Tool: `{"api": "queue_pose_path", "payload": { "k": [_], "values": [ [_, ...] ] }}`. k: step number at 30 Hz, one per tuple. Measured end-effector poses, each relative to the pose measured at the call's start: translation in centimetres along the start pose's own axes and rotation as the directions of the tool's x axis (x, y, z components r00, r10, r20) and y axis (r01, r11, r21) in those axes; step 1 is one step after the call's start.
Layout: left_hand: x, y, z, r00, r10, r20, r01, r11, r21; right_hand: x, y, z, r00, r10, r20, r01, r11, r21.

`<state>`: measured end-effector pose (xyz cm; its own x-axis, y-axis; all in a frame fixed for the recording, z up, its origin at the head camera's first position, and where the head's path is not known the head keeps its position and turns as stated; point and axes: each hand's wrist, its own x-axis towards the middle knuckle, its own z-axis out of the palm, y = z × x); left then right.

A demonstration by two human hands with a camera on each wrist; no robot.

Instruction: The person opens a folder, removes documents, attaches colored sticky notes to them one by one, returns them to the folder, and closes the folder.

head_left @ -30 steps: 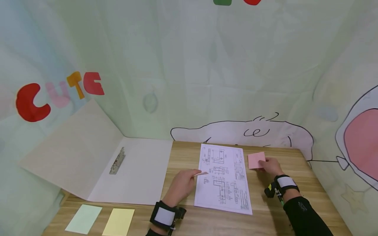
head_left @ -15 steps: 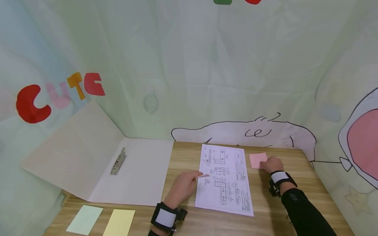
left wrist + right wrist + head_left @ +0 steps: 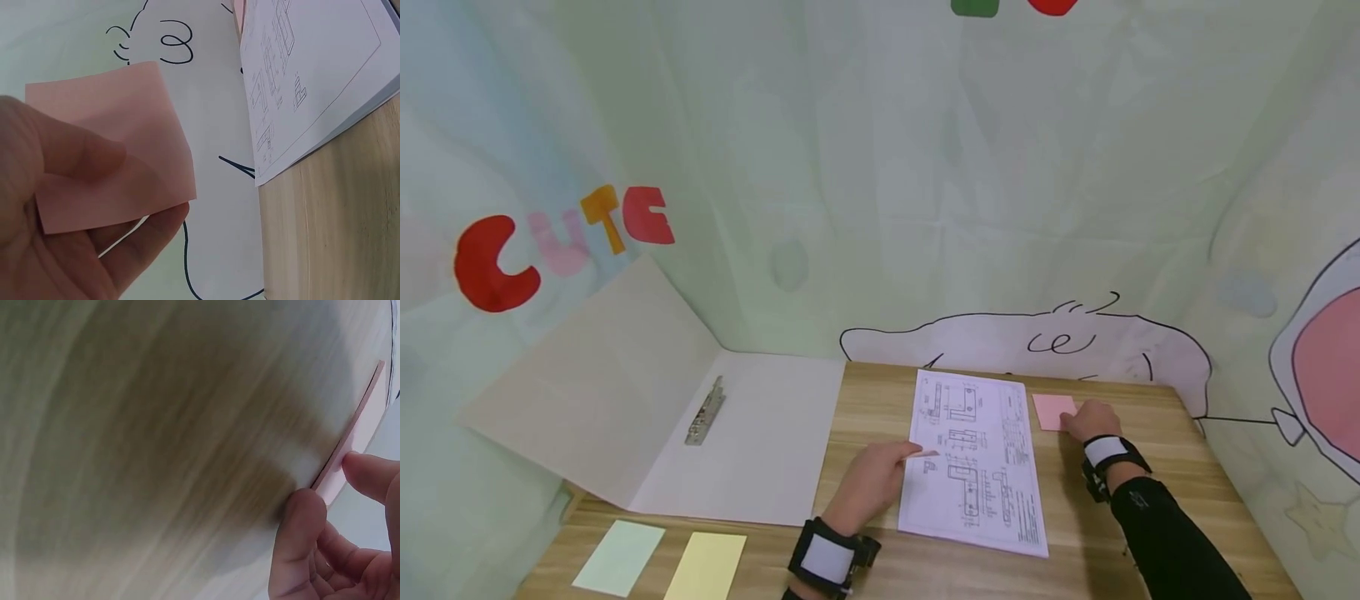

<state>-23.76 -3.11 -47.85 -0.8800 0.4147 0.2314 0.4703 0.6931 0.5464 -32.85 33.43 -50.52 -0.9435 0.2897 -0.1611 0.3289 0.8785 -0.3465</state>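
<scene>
My left hand (image 3: 868,483) pinches a single pink sticky note (image 3: 140,140), thumb on its face and fingers behind, above the left edge of a stack of printed technical drawings (image 3: 977,467). In the head view that note shows almost edge-on. Farther right, a pad of pink sticky notes (image 3: 1051,411) lies flat on the table beside the drawings. My right hand (image 3: 1094,420) holds its near right corner. In the right wrist view the thumb (image 3: 359,469) presses on the pad's top while a curled finger (image 3: 303,519) meets its edge.
An open white folder with a metal clip (image 3: 706,412) lies at the left, its cover (image 3: 602,383) raised against the curtain. A pale green sheet (image 3: 619,557) and a yellow sheet (image 3: 706,567) lie in front of it. The patterned curtain (image 3: 887,167) stands behind the table.
The right hand has lowered the pink pad flat onto the table and turned slightly over its corner. The left hand keeps holding its note, nearly still. The head view has shifted slightly.
</scene>
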Motion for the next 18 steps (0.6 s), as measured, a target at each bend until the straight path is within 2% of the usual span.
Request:
{"api": "queue_pose_path", "payload": {
  "k": [7,13,16,18],
  "values": [
    [-0.2,0.3,0.4,0.999,0.027,-0.04,-0.024,0.997,0.077,-0.2,-0.4,-0.2,0.999,-0.038,-0.013,0.037,0.999,-0.01],
    [-0.3,1.0,1.0,0.998,0.047,-0.034,-0.04,0.985,0.17,-2.1,-3.2,0.1,0.986,-0.146,-0.084,0.145,0.989,-0.024],
    [-0.3,1.5,1.2,0.998,0.058,-0.017,-0.054,0.979,0.197,-3.6,-5.3,0.6,0.973,-0.225,-0.054,0.226,0.974,0.018],
    [-0.2,1.9,1.3,0.998,0.064,0.007,-0.064,0.976,0.207,-4.7,-6.9,0.9,0.959,-0.282,0.022,0.281,0.958,0.053]
  ]
}}
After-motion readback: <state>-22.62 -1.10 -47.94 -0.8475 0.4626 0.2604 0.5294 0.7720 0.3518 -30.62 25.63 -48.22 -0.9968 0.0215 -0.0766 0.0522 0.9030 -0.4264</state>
